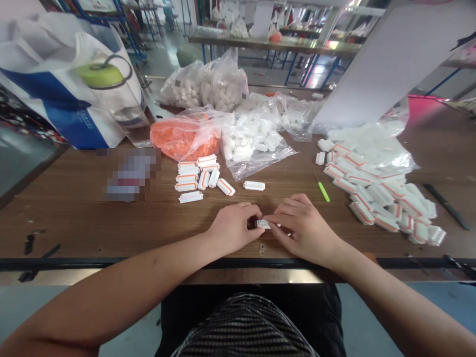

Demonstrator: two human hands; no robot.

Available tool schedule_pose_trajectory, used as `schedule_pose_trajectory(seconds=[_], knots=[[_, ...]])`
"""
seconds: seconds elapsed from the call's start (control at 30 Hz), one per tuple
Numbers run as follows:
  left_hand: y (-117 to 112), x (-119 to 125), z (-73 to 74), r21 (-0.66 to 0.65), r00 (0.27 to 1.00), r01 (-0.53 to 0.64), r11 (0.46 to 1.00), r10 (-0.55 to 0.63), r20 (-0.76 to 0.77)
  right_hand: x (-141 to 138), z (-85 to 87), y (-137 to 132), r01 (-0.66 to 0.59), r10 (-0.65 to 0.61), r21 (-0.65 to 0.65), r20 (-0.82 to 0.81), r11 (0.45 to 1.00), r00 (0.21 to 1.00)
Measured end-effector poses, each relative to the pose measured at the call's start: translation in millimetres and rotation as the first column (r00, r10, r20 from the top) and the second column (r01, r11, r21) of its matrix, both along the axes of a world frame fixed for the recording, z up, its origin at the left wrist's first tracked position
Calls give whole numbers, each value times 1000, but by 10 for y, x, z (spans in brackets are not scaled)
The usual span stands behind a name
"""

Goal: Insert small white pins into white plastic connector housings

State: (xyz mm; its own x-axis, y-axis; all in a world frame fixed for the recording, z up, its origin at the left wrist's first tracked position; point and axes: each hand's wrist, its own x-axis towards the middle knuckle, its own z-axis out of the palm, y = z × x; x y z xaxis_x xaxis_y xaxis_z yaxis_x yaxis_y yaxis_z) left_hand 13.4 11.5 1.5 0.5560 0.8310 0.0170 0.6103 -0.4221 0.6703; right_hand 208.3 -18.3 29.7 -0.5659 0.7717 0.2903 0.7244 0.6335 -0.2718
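Note:
Near the table's front edge, a small white plastic piece (263, 224) lies between my two hands. My left hand (235, 224) grips its left end between thumb and fingers. From the other side, the fingers of my right hand (303, 225) pinch its right end and partly hide it. Just beyond them sits a single white plastic piece (254, 186). To its left is a loose group of white pieces with orange strips (186, 187). A thin tool with a green handle (323, 192) lies beyond my right hand.
At right, a heap of white pieces with orange strips (383, 196) lies before a clear bag (375, 146). Farther back are a bag of orange parts (182, 139) and a bag of white parts (253, 141). A green-lidded bottle (119, 104) stands left; a black strip (446, 206) lies far right.

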Motion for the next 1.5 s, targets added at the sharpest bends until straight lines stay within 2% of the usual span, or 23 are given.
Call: schedule_pose_trajectory(seconds=[0.1, 0.37, 0.53, 0.7, 0.8, 0.87, 0.93, 1.03, 1.07, 1.13, 1.23, 1.33, 1.43, 1.5], knots=[[-1, -2, -1, -4, 1000, -2, 1000, 2, 4, 10, 12, -21, -4, 4, 22, -5, 1000, 1000], [11, 17, 17, -34, 1000, -2, 999, 2, 8, -47, -52, -66, -57, 32, 183, 135, 981, 990], [-4, 6, 10, -22, 1000, -6, 1000, 7, 17, -7, -55, -51, -49, 46, 97, 35, 994, 998], [10, 7, 12, -10, 1000, 12, 1000, -12, 23, -66, -89, -70, -16, 8, 110, 71, 994, 997], [16, 7, 25, -23, 1000, 4, 1000, -4, 8, -18, -68, -48, -25, 27, 81, -18, 996, 999], [19, 1, 28, -25, 1000, 1, 1000, -1, 7, 132, -32, -2, 43, -35, 46, -159, 998, 987], [22, -8, 24, -17, 1000, 11, 1000, -11, 10, 368, -4, 59, 219, -219, -28, -263, 975, 940], [30, -22, 16, -9, 1000, 30, 1000, -30, 7, 750, -23, 134, 447, -478, -200, -146, 872, 866], [33, -24, 14, -6, 999, 33, 999, -33, 5, 850, -43, 146, 500, -529, -237, -77, 833, 845], [37, -25, 12, 0, 999, 36, 999, -36, -1, 973, -89, 145, 531, -553, -308, 19, 789, 833], [43, -21, 10, 4, 999, 40, 999, -40, 1, 990, -123, 107, 476, -501, -401, 49, 783, 864], [51, -20, 6, 7, 999, 39, 999, -39, 5, 922, -108, 76, 446, -471, -428, 52, 786, 880], [53, -22, 0, 5, 999, 35, 999, -35, 8, 876, -84, 81, 435, -441, -402, 82, 806, 894], [50, -22, -4, 5, 999, 33, 999, -33, 11, 867, -78, 99, 412, -388, -323, 139, 852, 911]])
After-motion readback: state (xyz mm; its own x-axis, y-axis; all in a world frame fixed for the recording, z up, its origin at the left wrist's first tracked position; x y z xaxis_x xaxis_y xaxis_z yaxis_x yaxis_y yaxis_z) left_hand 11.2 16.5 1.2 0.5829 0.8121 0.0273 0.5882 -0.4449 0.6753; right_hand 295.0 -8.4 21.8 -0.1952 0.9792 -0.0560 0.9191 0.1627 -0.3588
